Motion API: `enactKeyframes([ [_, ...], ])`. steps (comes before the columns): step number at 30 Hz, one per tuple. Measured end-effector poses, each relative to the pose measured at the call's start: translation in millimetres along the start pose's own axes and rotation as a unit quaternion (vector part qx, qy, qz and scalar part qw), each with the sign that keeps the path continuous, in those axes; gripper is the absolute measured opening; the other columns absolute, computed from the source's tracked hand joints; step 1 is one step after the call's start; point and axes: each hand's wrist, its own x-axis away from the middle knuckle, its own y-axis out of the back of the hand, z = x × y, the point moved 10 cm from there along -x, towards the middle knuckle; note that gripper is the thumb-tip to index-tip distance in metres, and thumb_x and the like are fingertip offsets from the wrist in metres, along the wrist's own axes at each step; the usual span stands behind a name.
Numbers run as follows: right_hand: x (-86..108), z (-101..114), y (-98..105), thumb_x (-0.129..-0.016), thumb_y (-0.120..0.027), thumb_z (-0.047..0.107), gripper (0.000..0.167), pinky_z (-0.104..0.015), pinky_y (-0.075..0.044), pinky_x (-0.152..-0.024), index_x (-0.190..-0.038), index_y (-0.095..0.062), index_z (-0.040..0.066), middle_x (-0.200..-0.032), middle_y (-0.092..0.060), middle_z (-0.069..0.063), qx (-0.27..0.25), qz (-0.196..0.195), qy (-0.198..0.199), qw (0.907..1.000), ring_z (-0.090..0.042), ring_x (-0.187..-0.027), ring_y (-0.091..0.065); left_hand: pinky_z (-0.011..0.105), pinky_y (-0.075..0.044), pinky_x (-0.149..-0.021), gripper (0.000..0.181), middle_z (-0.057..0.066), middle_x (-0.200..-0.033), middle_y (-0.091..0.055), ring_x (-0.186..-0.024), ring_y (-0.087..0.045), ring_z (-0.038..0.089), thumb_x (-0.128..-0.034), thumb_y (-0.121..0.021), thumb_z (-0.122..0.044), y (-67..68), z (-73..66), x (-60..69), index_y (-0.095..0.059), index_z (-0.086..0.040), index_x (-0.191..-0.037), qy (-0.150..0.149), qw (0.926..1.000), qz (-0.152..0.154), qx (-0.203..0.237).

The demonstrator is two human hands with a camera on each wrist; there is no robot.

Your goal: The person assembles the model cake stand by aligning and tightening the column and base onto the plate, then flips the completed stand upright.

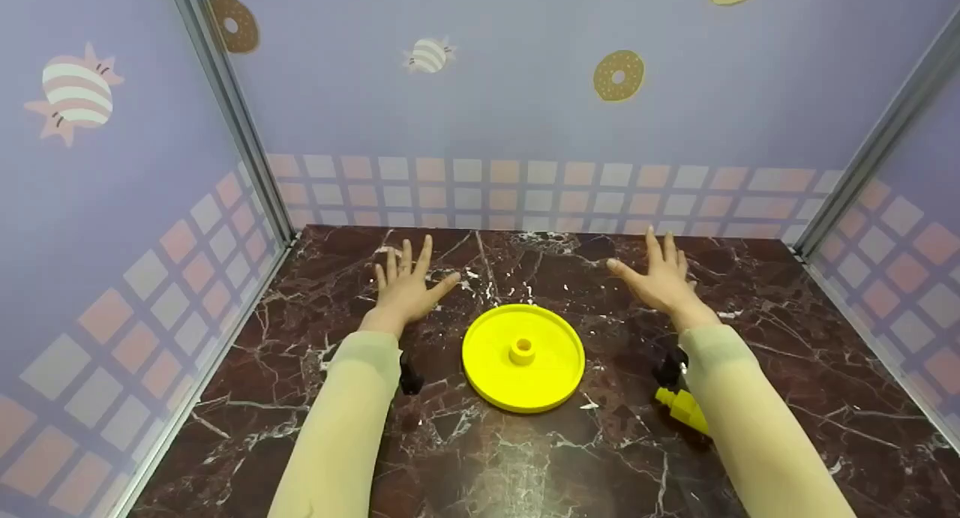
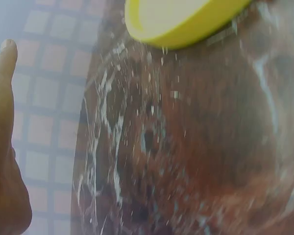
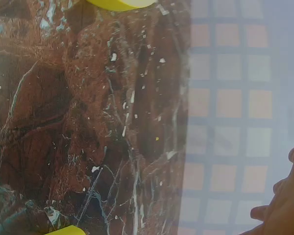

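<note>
A round yellow disc [image 1: 495, 360] with a raised rim and a short hollow hub lies on the dark marbled tabletop between my hands. To its upper left, my left hand [image 1: 405, 289] is spread with straight fingers and holds nothing. My right hand [image 1: 661, 282] is likewise spread, up and to the right of the disc, touching no object. A yellow stepped piece [image 1: 684, 409] lies beside my right forearm, which partly hides it. In the left wrist view, the disc's edge [image 2: 174, 41] shows at the top, blurred.
White crumbs [image 1: 529, 289] and flakes are scattered behind the disc. A patterned back wall [image 1: 525, 113] rises at the table's far edge, with side panels at left and right joined by metal posts [image 1: 240, 121].
</note>
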Motion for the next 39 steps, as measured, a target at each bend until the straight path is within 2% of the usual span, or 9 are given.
enactKeyframes([
  [7,21.8,-7.5,8.8,-0.099,-0.048,0.066,0.103,-0.084,0.001,-0.117,-0.166,0.012,0.016,-0.17,0.022,-0.024,-0.061,-0.008,0.036,0.9975,-0.065,-0.15,0.013,0.062,0.012,-0.128,0.092,0.01,-0.174,0.012,-0.159,0.019,0.041,-0.0991,-0.04,-0.073,-19.6,-13.5,11.7,0.009,-0.034,-0.166,-0.028,0.9954,0.002,0.091],
  [12,43.1,-12.5,13.6,-0.102,-0.048,0.061,0.097,-0.084,0.004,-0.116,-0.166,0.01,0.016,-0.171,0.021,-0.021,-0.086,0.008,0.054,0.9948,-0.061,-0.151,0.015,0.069,0.002,-0.127,0.094,0.012,-0.175,0.006,-0.16,0.011,0.043,-0.0985,-0.043,-0.073,-35.1,-18.0,23.8,0.004,-0.029,-0.167,-0.047,0.9908,-0.001,0.126],
  [16,63.8,-18.9,19.8,-0.105,-0.047,0.056,0.089,-0.085,-0.003,-0.116,-0.167,0.007,0.019,-0.172,0.017,-0.018,-0.105,0.014,0.067,0.9921,-0.057,-0.155,0.01,0.074,-0.001,-0.125,0.093,0.012,-0.175,0.004,-0.16,0.008,0.045,-0.0993,-0.047,-0.069,-47.7,-20.8,34.4,0.001,-0.027,-0.167,-0.058,0.9871,0.007,0.149],
  [25,111.3,-43.1,20.7,-0.11,-0.045,0.04,0.071,-0.079,-0.027,-0.114,-0.167,-0.015,0.011,-0.172,-0.01,-0.026,-0.157,0.009,0.086,0.9838,-0.057,-0.151,-0.022,0.068,0.002,-0.128,0.098,0.017,-0.174,0.0,-0.159,0.002,0.049,-0.0968,-0.055,-0.066,-76.4,-26.2,56.3,-0.001,-0.026,-0.168,-0.077,0.9861,0.057,0.136],
  [30,133.4,-57.1,18.6,-0.111,-0.046,0.036,0.063,-0.078,-0.029,-0.113,-0.162,-0.027,0.004,-0.165,-0.027,-0.029,-0.155,0.0,0.084,0.9844,-0.055,-0.148,-0.029,0.066,0.005,-0.128,0.101,0.018,-0.174,-0.001,-0.159,0.002,0.048,-0.094,-0.06,-0.066,-91.6,-25.8,64.5,-0.006,-0.022,-0.168,-0.075,0.9874,0.087,0.109],
  [32,140.4,-62.1,18.2,-0.111,-0.046,0.033,0.059,-0.073,-0.035,-0.113,-0.159,-0.033,0.002,-0.163,-0.035,-0.028,-0.146,-0.006,0.084,0.9857,-0.052,-0.146,-0.035,0.065,0.006,-0.129,0.103,0.018,-0.174,-0.003,-0.16,0.002,0.047,-0.0926,-0.06,-0.068,-95.5,-25.8,67.2,-0.007,-0.022,-0.168,-0.079,0.9876,0.093,0.098],
  [34,146.1,-67.3,17.0,-0.11,-0.049,0.031,0.055,-0.057,-0.047,-0.111,-0.156,-0.04,0.001,-0.158,-0.043,-0.026,-0.131,-0.01,0.082,0.988,-0.046,-0.141,-0.045,0.065,0.006,-0.129,0.106,0.019,-0.174,-0.004,-0.16,0.0,0.046,-0.0904,-0.062,-0.07,-97.8,-26.1,69.5,-0.009,-0.021,-0.168,-0.086,0.9877,0.094,0.091],
  [36,150.3,-73.0,14.8,-0.108,-0.055,0.029,0.052,-0.041,-0.055,-0.102,-0.152,-0.047,0.002,-0.153,-0.05,-0.025,-0.117,-0.006,0.076,0.9902,-0.039,-0.135,-0.054,0.065,0.007,-0.129,0.109,0.019,-0.174,-0.006,-0.161,0.0,0.044,-0.0881,-0.063,-0.072,-100.2,-25.6,71.0,-0.01,-0.02,-0.168,-0.09,0.9879,0.096,0.082],
  [39,154.8,-81.1,10.0,-0.103,-0.065,0.028,0.052,-0.03,-0.057,-0.092,-0.146,-0.054,0.002,-0.146,-0.058,-0.024,-0.097,0.006,0.066,0.9931,-0.034,-0.127,-0.061,0.063,0.008,-0.129,0.113,0.018,-0.174,-0.007,-0.161,0.0,0.042,-0.0854,-0.067,-0.072,-103.2,-24.2,72.4,-0.011,-0.019,-0.168,-0.09,0.9886,0.097,0.071],
])
